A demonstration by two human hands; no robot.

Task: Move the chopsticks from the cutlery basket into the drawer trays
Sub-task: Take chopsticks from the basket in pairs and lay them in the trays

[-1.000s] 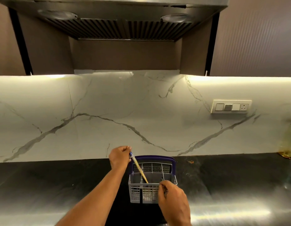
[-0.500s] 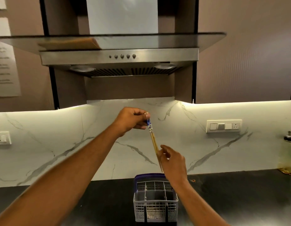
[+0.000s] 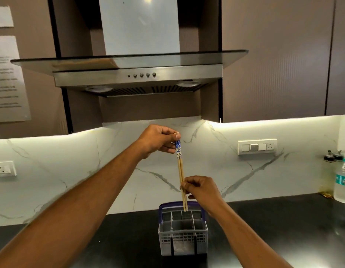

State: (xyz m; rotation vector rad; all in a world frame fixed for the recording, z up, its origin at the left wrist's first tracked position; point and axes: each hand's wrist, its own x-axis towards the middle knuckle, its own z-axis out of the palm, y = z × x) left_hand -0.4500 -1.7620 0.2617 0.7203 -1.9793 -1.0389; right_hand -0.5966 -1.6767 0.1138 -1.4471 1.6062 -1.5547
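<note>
A pair of wooden chopsticks (image 3: 180,169) with blue-and-white patterned tops hangs almost upright in front of the marble wall. My left hand (image 3: 158,139) pinches their top end. My right hand (image 3: 202,190) pinches them lower down, near the tips. The tips hover just above the grey plastic cutlery basket (image 3: 183,238) with a purple handle, which stands on the black counter. The basket's compartments look empty from here. No drawer or tray is in view.
A steel chimney hood (image 3: 137,76) juts out overhead. A water bottle (image 3: 343,182) and oil bottles stand at the far right of the black counter (image 3: 283,225). A switch plate (image 3: 257,147) is on the wall, and a socket (image 3: 4,168) at the left.
Both hands have lifted the chopsticks up out of the basket. My right hand has gone from the basket rim to pinching their lower part. The view has tilted upward.
</note>
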